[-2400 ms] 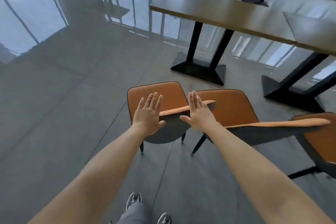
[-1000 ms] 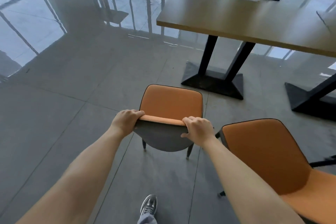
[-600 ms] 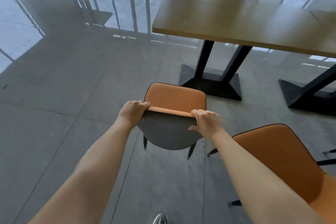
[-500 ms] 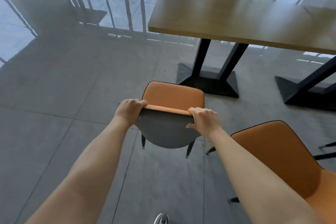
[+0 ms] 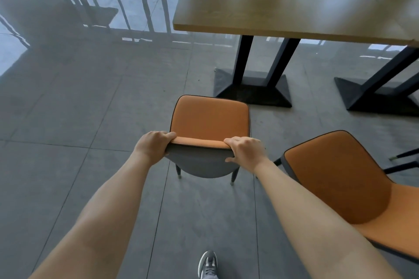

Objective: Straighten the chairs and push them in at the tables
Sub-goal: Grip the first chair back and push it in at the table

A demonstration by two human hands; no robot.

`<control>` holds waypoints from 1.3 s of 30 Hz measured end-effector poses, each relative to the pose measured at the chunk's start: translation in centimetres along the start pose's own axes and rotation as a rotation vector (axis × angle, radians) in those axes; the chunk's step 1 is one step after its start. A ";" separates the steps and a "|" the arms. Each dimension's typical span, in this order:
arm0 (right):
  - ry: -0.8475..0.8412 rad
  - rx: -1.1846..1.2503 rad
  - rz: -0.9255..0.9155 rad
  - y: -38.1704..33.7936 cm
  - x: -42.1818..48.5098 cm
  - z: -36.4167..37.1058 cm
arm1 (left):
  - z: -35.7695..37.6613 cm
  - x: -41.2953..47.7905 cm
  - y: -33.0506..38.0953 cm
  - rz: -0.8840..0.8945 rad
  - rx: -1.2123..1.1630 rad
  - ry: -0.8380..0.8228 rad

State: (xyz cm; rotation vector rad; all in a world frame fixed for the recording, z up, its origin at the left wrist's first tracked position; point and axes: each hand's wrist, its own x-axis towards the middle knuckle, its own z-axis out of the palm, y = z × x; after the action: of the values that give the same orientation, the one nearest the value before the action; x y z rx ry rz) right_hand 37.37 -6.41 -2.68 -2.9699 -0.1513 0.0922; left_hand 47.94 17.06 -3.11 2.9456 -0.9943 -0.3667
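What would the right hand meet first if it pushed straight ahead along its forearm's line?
The right hand already grips the chair backrest. Straight on, past the seat, the table base looks first in line; depth is unclear.

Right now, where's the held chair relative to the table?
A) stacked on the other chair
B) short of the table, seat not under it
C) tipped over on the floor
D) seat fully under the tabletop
B: both hands, left hand and right hand, grip the chair by its backrest, upright, and bare floor shows between its seat and the table edge.

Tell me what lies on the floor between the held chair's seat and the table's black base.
Nothing: the head view shows only bare grey floor tile between the held chair and the table's black base.
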 end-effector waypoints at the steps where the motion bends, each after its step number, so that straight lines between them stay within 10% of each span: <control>1: -0.007 -0.006 0.001 0.1 -0.3 0.0 | 0.2 -0.2 0.1 -0.003 -0.001 -0.001; 28: -0.143 -0.029 0.159 3.5 -1.5 -1.0 | -0.4 0.2 5.8 -0.160 0.120 -0.056; 39: -0.190 0.089 0.235 6.8 -8.5 -5.3 | -3.5 -0.5 17.3 0.049 0.085 -0.023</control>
State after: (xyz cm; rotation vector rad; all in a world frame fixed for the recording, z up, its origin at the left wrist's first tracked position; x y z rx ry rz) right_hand 29.90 -14.80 1.84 -2.8729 0.1755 0.3991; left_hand 38.01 3.35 1.88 2.9918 -1.1107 -0.3676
